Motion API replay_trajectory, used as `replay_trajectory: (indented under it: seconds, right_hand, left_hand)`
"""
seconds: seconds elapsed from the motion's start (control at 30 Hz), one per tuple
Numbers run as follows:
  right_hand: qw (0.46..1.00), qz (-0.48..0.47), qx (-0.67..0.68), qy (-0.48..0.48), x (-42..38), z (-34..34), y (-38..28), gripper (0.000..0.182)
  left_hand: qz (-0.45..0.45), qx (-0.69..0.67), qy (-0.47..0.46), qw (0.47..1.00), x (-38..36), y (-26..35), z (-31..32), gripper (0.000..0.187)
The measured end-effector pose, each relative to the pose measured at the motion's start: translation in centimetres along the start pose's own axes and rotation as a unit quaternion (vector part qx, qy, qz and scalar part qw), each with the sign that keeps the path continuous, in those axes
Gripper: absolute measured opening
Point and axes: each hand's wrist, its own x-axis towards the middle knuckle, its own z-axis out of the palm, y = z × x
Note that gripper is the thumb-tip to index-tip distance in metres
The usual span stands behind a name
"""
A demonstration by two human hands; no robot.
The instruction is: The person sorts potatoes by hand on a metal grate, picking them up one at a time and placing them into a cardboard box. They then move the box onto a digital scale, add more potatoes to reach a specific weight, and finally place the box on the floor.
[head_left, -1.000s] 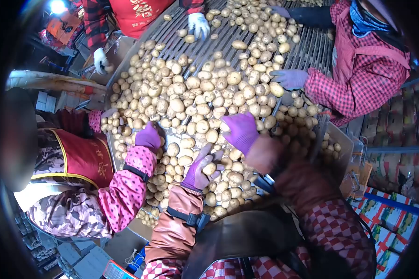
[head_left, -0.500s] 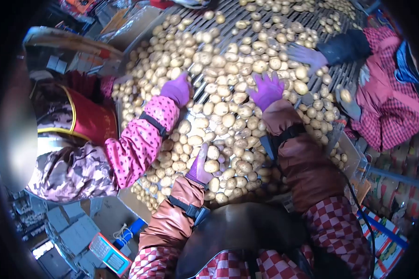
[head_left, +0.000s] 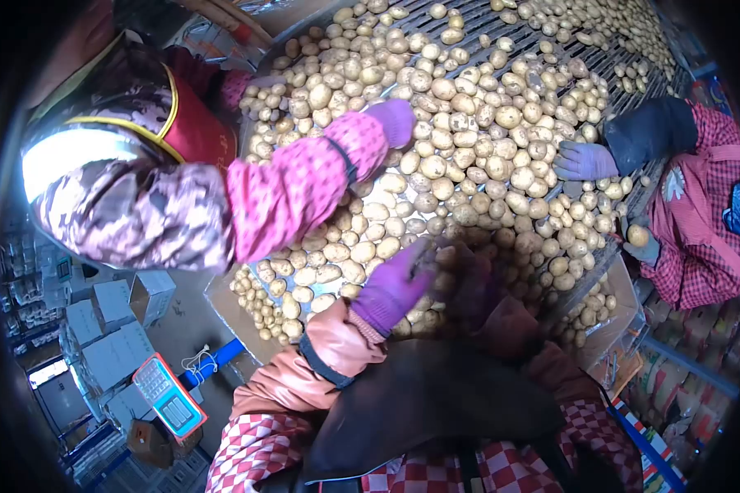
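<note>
A thick layer of yellow potatoes (head_left: 469, 156) covers a slatted roller table (head_left: 477, 25). My left hand (head_left: 395, 283), in a purple glove with an orange-brown sleeve, lies back-up on the potatoes at the near edge, its fingers curled among them. My right hand (head_left: 469, 283), also gloved, is close beside it to the right. It sits in shadow and is blurred, with its fingers down in the pile. The gloves hide whether either hand holds a potato.
A co-worker on the left reaches a pink dotted sleeve and purple glove (head_left: 395, 119) across the pile. Another, in red check, has a lavender glove (head_left: 584, 160) on the potatoes. Cartons of small potatoes (head_left: 263, 312) flank the table. A scale (head_left: 168, 398) stands on the floor.
My right hand has pulled back from the far middle of the pile to the near edge beside my left hand. The view has swung left and down. The left co-worker's arm reaches further across.
</note>
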Motion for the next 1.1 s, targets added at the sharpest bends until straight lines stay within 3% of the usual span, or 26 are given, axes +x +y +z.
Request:
replay_trajectory:
  seconds: [0.03,0.07,0.1,0.13,0.17,0.2,0.23,0.3,0.37,0.4,0.43,0.5,0.57,0.6,0.7,0.73,0.77,0.83,0.87,0.9,0.97,1.03,1.1]
  right_hand:
    - [0.998,0.033,0.044,0.025,-0.3,-0.3,0.9,0.047]
    - [0.993,0.063,0.089,0.052,-0.6,-0.5,1.8,0.048]
    - [0.993,0.077,0.039,0.084,-1.0,0.5,1.7,0.048]
    - [0.989,0.090,-0.009,0.115,-1.7,2.2,1.3,0.049]
    - [0.982,0.105,-0.058,0.146,-2.1,3.2,1.1,0.049]
    - [0.990,0.091,-0.036,0.106,-2.2,1.8,1.4,0.053]
    - [0.986,0.101,-0.006,0.130,-2.2,2.0,1.4,0.053]
    - [0.975,0.122,0.048,0.180,-2.0,3.3,0.6,0.054]
    - [0.997,0.053,-0.063,0.008,-1.4,5.1,-0.2,0.050]
    - [0.998,0.052,-0.023,-0.009,-1.3,4.5,-0.5,0.048]
    - [0.997,0.058,-0.020,0.052,-1.8,5.1,-0.7,0.043]
    - [0.985,0.058,-0.047,0.154,-2.2,5.1,-1.0,0.039]
    - [0.965,0.047,-0.110,0.234,-2.3,4.0,-1.6,0.040]
    - [0.953,0.040,-0.167,0.251,-2.4,3.9,-1.7,0.042]
    - [0.975,0.013,-0.099,0.198,-3.2,4.8,-1.6,0.043]
    - [0.975,0.017,-0.110,0.192,-3.5,4.7,-1.3,0.044]
    - [0.975,0.022,-0.123,0.185,-3.4,4.6,-1.3,0.044]
    - [0.972,0.014,-0.178,0.153,-2.9,4.5,-1.1,0.047]
    - [0.967,0.003,-0.218,0.132,-2.7,4.5,-0.5,0.049]
    - [0.965,0.020,-0.231,0.122,-2.7,4.7,-0.3,0.051]
    - [0.969,0.065,-0.206,0.119,-2.5,5.5,0.0,0.054]
    - [0.975,0.121,-0.128,0.135,-1.8,6.2,0.0,0.056]
    - [0.973,0.142,-0.123,0.136,-1.1,2.8,0.5,0.060]
  left_hand:
    - [-0.003,-0.008,0.038,0.999,-0.5,-0.4,-1.3,0.048]
    - [-0.070,-0.030,0.152,0.985,-0.2,-2.8,-1.8,0.042]
    - [0.023,0.071,0.250,0.965,0.3,-3.4,-4.2,0.040]
    - [0.092,0.186,0.360,0.910,0.9,-4.1,-6.6,0.039]
    - [-0.106,0.223,0.303,0.921,1.1,-7.5,-9.0,0.044]
    - [-0.080,0.210,0.363,0.904,3.1,-12.6,-9.6,0.051]
    - [-0.051,0.197,0.420,0.884,5.0,-17.6,-10.2,0.058]
    - [-0.018,0.283,0.374,0.883,6.1,-12.7,-6.2,0.061]
    - [-0.124,0.299,0.296,0.899,5.6,-8.9,-2.3,0.060]
    - [-0.046,0.280,0.301,0.910,5.2,-8.8,0.4,0.058]
    - [0.032,0.262,0.304,0.916,4.6,-9.0,2.5,0.056]
    - [0.004,0.303,0.040,0.952,3.8,-4.8,2.8,0.041]
    - [0.248,0.164,0.002,0.955,2.4,-4.8,4.3,0.034]
    - [0.365,0.091,-0.013,0.926,1.9,-4.7,4.5,0.031]
    - [0.093,0.179,-0.089,0.975,0.8,-3.6,0.8,0.026]
    - [0.167,0.205,0.089,0.960,0.6,-6.3,0.1,0.021]
    - [0.049,0.178,0.135,0.974,1.1,-7.4,-1.7,0.022]
    - [-0.007,0.249,0.249,0.936,0.8,-10.6,-4.9,0.025]
    - [-0.075,0.362,0.219,0.903,1.4,-11.7,-6.2,0.026]
    - [-0.009,0.353,0.233,0.906,2.0,-12.6,-7.0,0.033]
    - [-0.070,0.445,0.138,0.882,3.6,-13.2,-6.1,0.040]
    - [-0.006,0.423,0.144,0.895,4.9,-12.0,-5.0,0.049]
    - [-0.030,0.481,0.163,0.861,6.3,-11.2,-4.5,0.052]
